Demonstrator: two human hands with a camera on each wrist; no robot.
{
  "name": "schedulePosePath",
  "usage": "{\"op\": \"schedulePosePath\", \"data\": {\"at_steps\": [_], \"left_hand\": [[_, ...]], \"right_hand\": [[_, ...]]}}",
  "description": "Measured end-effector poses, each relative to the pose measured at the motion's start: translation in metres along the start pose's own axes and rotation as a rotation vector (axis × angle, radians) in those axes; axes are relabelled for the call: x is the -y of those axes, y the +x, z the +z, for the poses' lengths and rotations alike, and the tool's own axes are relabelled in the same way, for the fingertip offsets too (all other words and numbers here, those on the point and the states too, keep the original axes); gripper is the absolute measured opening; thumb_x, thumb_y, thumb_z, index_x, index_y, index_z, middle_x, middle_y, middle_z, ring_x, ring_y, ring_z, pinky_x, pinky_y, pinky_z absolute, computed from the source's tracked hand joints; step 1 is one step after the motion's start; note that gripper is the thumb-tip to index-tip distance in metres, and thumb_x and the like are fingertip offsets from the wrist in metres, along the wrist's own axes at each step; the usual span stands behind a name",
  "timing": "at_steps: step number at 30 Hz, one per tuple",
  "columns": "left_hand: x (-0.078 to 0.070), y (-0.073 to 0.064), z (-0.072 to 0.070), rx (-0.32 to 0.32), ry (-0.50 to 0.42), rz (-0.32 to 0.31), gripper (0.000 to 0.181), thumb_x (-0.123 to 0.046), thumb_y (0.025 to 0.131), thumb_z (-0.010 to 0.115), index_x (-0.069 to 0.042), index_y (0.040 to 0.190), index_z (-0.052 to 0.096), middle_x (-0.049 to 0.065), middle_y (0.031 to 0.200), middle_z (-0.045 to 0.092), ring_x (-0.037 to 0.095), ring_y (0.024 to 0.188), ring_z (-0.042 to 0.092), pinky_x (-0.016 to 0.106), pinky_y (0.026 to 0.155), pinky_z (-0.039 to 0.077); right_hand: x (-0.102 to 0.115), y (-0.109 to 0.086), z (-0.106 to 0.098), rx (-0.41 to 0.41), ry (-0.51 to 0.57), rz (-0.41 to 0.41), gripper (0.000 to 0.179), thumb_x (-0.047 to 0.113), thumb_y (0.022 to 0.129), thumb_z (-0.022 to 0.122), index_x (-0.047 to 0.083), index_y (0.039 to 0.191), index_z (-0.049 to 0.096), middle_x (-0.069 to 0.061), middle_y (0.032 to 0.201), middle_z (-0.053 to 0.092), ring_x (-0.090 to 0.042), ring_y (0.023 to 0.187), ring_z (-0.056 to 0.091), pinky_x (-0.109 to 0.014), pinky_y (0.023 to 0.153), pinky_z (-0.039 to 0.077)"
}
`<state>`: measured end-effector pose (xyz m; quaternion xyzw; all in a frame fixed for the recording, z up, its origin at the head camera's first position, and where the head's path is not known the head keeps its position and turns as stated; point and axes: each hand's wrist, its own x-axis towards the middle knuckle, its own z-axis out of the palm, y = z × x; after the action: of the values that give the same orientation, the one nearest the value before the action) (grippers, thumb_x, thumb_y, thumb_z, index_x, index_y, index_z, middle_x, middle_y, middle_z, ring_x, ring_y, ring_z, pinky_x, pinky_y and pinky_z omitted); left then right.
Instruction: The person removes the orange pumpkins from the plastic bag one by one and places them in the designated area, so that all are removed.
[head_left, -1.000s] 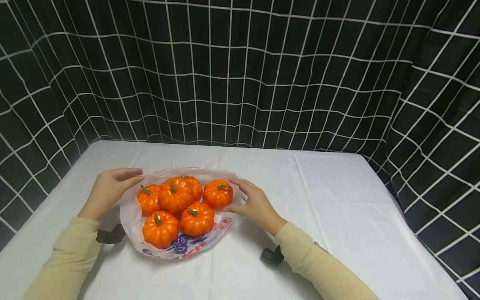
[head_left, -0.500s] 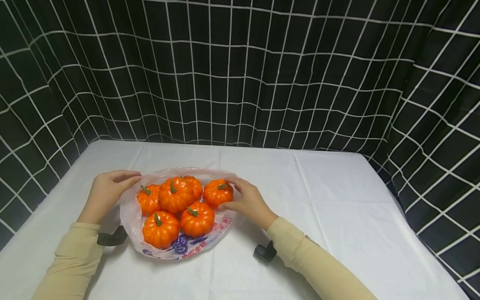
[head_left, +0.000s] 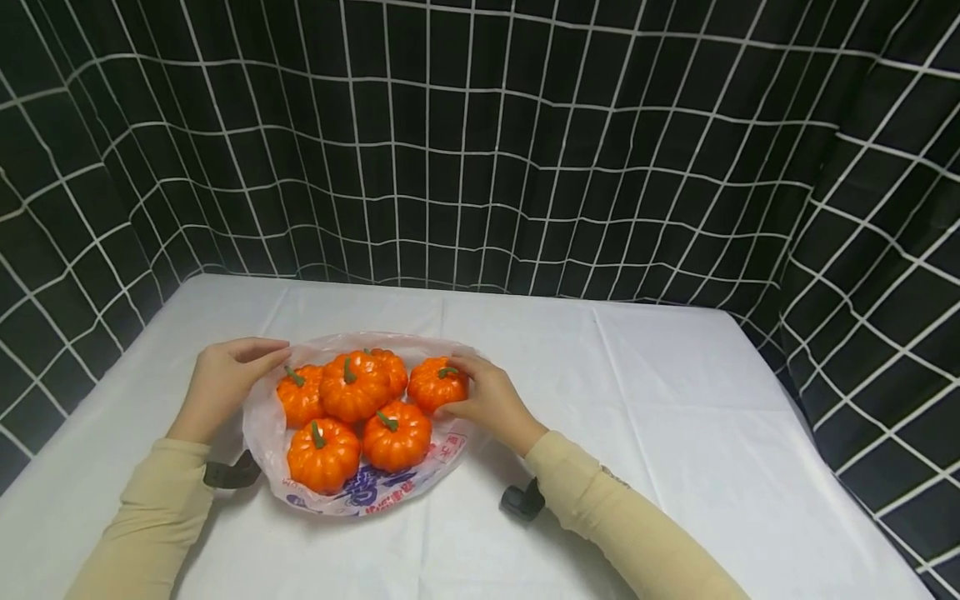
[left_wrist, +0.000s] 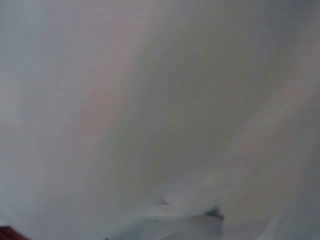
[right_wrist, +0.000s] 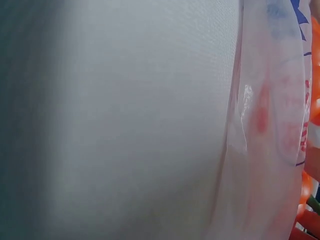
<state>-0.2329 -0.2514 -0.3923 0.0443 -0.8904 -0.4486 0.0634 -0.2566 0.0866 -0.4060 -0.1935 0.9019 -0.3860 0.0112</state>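
Several small orange pumpkins with green stems, such as the front left pumpkin (head_left: 323,456), lie in an open plastic bag (head_left: 258,450) with purple and red print. At the far right of the group, my right hand (head_left: 491,402) grips a pumpkin (head_left: 433,382), fingers over its top and thumb low at its front. My left hand (head_left: 225,379) pinches the bag's rim at the back left between thumb and fingertips. Blurred plastic bag (left_wrist: 175,100) fills the left wrist view. The right wrist view has the bag's side (right_wrist: 265,115) along its right, with fingers (right_wrist: 312,162) at the edge.
A white cloth (head_left: 600,400) covers the table under the bag. Black curtains (head_left: 480,167) with a white grid stand behind and at both sides. Dark wrist devices, including one on the right (head_left: 522,500), hang beneath the sleeves.
My right hand has moved left and closed in from the bag's right rim onto the rightmost pumpkin. The left hand stays at the rim; the pumpkins keep their places in the bag.
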Motion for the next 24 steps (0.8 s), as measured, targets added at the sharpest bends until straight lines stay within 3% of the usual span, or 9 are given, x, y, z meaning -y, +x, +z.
{"op": "schedulePosePath", "data": {"at_steps": [6,12,24], "left_hand": [[0.0007,0.0006,0.0040,-0.033,-0.012,0.019,0.054,-0.047,0.095,0.062,-0.001,0.123,0.067,0.023,0.129,0.065,0.040,0.130,0.051,0.060,0.111,0.039],[-0.0011,0.0002,0.0066,-0.074,-0.027,0.042,0.053,-0.047,0.095,0.062,-0.001,0.119,0.070,0.023,0.123,0.068,0.038,0.123,0.056,0.058,0.108,0.043],[0.0027,0.0000,0.0090,-0.077,-0.035,0.028,0.055,-0.049,0.096,0.060,-0.001,0.120,0.069,0.023,0.124,0.067,0.038,0.122,0.056,0.058,0.108,0.043]], "right_hand": [[0.0008,0.0026,0.0015,-0.001,-0.020,0.039,0.070,0.012,0.076,0.086,0.001,0.138,0.055,-0.017,0.150,0.050,-0.035,0.143,0.042,-0.047,0.120,0.032],[0.0015,0.0034,0.0018,-0.022,-0.019,0.045,0.072,0.011,0.075,0.086,-0.003,0.138,0.054,-0.019,0.145,0.055,-0.036,0.137,0.049,-0.047,0.116,0.038],[0.0015,-0.0028,0.0034,-0.061,0.041,0.027,0.068,0.009,0.076,0.085,-0.002,0.136,0.056,-0.018,0.142,0.057,-0.036,0.131,0.055,-0.046,0.112,0.044]]}}
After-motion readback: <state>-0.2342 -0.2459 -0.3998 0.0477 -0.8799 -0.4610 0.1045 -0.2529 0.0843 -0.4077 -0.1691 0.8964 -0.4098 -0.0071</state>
